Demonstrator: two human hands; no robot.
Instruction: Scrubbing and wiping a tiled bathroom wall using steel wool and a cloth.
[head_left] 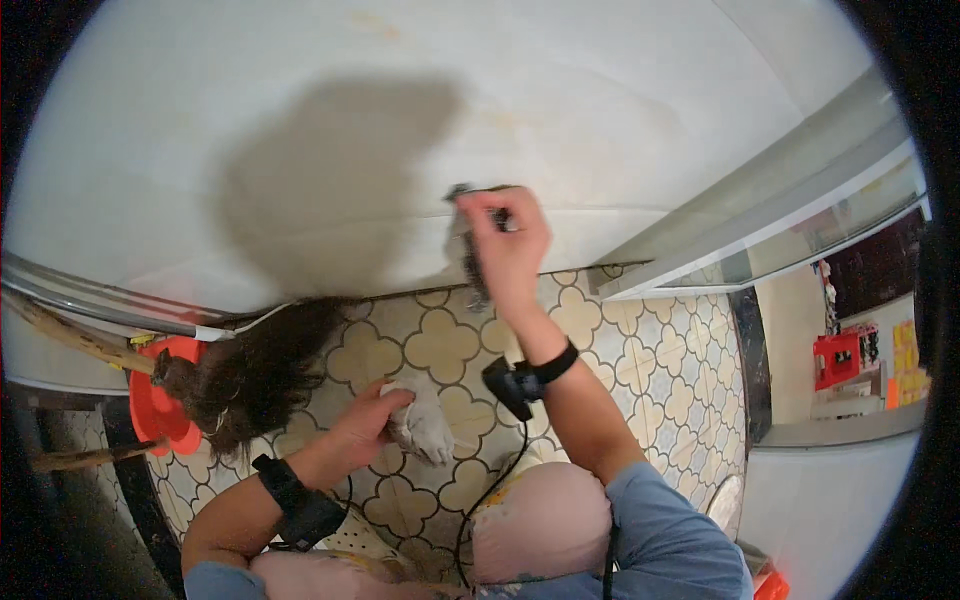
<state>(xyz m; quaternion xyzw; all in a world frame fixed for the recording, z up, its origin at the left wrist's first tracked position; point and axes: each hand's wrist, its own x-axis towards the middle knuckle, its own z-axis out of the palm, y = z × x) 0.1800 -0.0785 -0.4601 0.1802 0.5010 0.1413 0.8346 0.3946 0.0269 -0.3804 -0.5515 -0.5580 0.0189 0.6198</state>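
Observation:
My right hand (pixel 518 245) is raised against the low part of the white wall (pixel 620 130). Its fingers are closed in a pinch on a dark, mottled strip (pixel 474 262), which hangs down below them; motion blur hides what kind of thing it is. Lower and to the left, my left hand (pixel 362 432) is closed around a crumpled white cloth (pixel 424 428), held over the patterned tile floor (pixel 440 340) in front of my knees. Each wrist wears a black strap with a small device.
Left of my hands, a dark-bristled broom (pixel 265 375) leans by a red dustpan (pixel 182 432), with wooden handles beside them. A pale door frame (pixel 750 230) borders the right side. Through the opening stands a red crate (pixel 838 360). A black cable (pixel 490 485) runs from the right wrist device.

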